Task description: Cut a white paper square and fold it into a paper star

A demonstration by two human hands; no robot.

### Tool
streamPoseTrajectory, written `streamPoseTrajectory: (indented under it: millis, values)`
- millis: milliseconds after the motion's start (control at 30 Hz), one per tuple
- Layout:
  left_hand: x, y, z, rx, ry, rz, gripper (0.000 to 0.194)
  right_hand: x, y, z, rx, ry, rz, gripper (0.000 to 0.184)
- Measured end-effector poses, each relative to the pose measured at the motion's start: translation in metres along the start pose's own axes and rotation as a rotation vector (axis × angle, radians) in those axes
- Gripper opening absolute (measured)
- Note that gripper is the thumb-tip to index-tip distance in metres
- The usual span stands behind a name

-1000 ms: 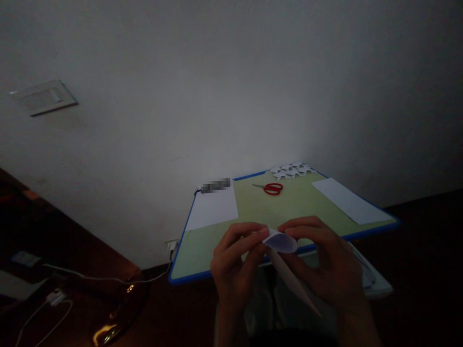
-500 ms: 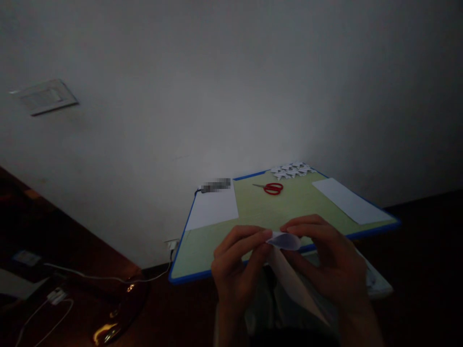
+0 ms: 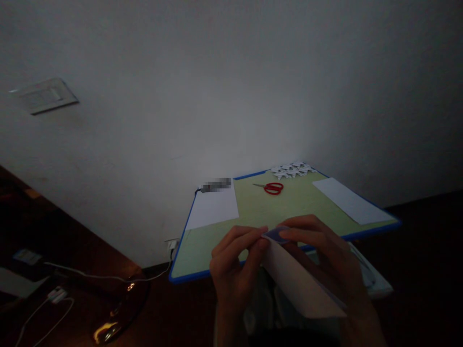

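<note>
1 left hand, 1 right hand, 1 curled paper sheet. 1 table, 1 pair of red-handled scissors, 2 flat white sheets. Folded paper pieces: maybe 6–8, too small for a firm count. 1 wall switch plate.

Held paper: far side hidden behind the right hand.
Green table: near edge partly covered by the left hand and the right.
Dark object: beyond the left hand, pixelated (just grey blocks), kind unclear.
Folded papers: beyond the right hand, too small for detail.
Forearms: below the hands, cut off by the bottom edge.
</note>
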State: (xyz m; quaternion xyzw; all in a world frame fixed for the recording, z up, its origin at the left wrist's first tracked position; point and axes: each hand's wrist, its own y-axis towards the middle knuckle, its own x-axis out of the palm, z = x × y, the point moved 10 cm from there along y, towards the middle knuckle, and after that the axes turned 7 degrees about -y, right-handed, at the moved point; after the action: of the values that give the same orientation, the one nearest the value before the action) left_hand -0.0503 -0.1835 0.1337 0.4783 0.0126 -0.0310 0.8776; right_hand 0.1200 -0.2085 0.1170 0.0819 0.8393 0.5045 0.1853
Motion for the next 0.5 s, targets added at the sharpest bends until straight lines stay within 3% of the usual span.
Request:
streamPoseTrajectory:
  millis: [500]
  values:
    - [0.006, 0.0008, 0.0012, 0.02, -0.025, -0.083, 0.025, 0.0032, 0.0015, 0.0034, 0.066, -0.069, -0.036, 0.025]
